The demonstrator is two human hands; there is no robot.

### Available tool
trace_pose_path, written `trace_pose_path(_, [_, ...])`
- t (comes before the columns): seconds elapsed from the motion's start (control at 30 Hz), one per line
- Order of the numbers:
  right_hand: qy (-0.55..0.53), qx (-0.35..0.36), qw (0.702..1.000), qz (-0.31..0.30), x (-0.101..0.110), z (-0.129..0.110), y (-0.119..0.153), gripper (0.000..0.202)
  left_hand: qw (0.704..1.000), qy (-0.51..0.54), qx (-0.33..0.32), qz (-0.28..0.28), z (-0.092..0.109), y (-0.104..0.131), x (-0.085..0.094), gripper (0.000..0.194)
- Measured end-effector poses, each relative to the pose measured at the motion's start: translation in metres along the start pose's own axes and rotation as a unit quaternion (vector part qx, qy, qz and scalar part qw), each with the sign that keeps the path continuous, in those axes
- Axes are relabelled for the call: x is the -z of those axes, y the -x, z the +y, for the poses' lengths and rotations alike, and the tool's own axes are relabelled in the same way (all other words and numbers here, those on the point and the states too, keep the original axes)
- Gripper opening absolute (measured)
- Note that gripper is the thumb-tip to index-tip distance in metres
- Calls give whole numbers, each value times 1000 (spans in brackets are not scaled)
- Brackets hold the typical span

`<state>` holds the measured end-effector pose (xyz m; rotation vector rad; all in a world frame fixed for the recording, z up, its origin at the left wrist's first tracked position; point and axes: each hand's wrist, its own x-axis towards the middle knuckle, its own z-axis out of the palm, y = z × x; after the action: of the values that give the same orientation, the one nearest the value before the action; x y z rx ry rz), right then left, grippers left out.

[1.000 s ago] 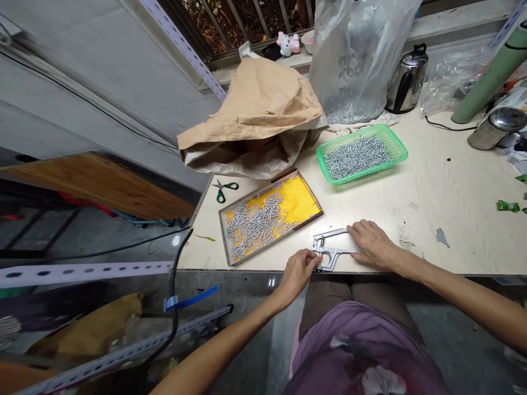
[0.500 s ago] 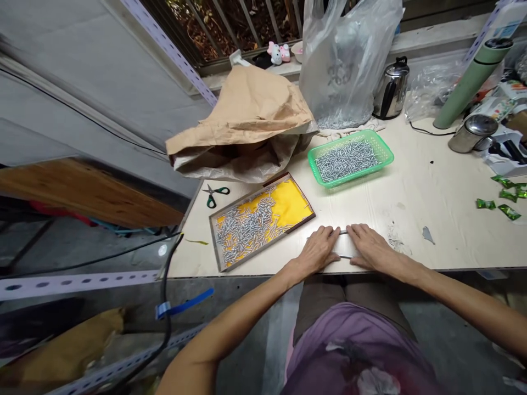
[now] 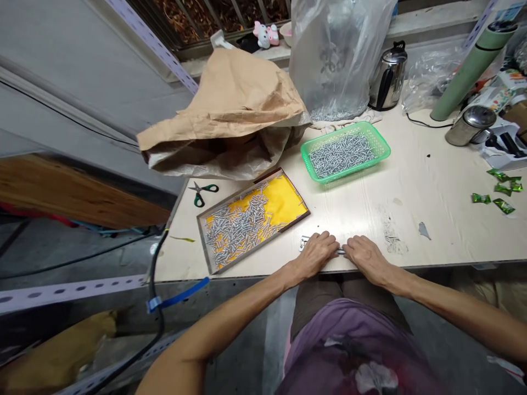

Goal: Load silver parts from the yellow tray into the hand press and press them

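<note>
A narrow metal strip (image 3: 341, 251) lies near the table's front edge, mostly covered by my hands. Its left end, a plate with holes (image 3: 303, 243), sticks out past my left hand (image 3: 318, 253). That hand is closed over the strip, fingers curled. My right hand (image 3: 364, 255) is closed on the other end, its fingertips a short gap from the left hand's. Left of them is a shallow tray (image 3: 242, 262) with a yellow bottom (image 3: 284, 195), holding many small silver metal pins (image 3: 241, 227). A green plastic basket (image 3: 341, 174) beyond my hands holds more metal pins (image 3: 343, 154).
Green-handled scissors (image 3: 201, 192) lie left of the tray. Behind stand an open brown paper bag (image 3: 242, 93), a clear plastic bag (image 3: 337, 66) and a steel kettle (image 3: 389, 77). At right are a green flask (image 3: 469, 77), a steel cup (image 3: 471, 126) and green-wrapped sweets (image 3: 503, 206).
Two thin metal lengths showed apart between my hands; now a single strip shows there. My fingers have curled in tighter, and the view has shifted slightly.
</note>
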<state>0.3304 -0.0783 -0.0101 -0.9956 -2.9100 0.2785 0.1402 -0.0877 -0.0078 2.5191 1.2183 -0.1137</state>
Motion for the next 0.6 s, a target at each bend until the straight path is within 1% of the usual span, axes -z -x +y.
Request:
trace_pose_path(0.07, [-2,-3,1000,16,-4,-3,2,17,1000,-4,1,3,1,0,-1,19])
trace_pose_path(0.17, [-6,-29,999,26,-2,1,1,7,1000,-11,6,14,0,0,1,19])
trace_pose_path(0.2, [-12,-34,999,25,1,6,0,14,1000,-13,11,22,-1,0,1,24])
trace_pose_path(0.27, [-35,-28,999,18,8,16,-2,36,998,-9,25,54,-1,2,-3,39])
trace_pose_path(0.3, [-48,-20,999,15,10,23,-4,42,996,-4,34,79,0,3,-6,44])
trace_pose_path(0.33, [-58,-16,998,14,12,28,-6,43,993,4,43,107,2,5,-11,45])
trace_pose_path(0.43, [-58,-38,997,27,11,41,-17,28,983,30,43,177,15,9,-30,41])
trace_pose_path(0.5, [-44,-53,997,33,9,46,-28,19,979,48,22,197,26,10,-43,41])
trace_pose_path(0.6, [-13,-61,998,24,11,51,-50,18,976,77,9,206,40,10,-52,43])
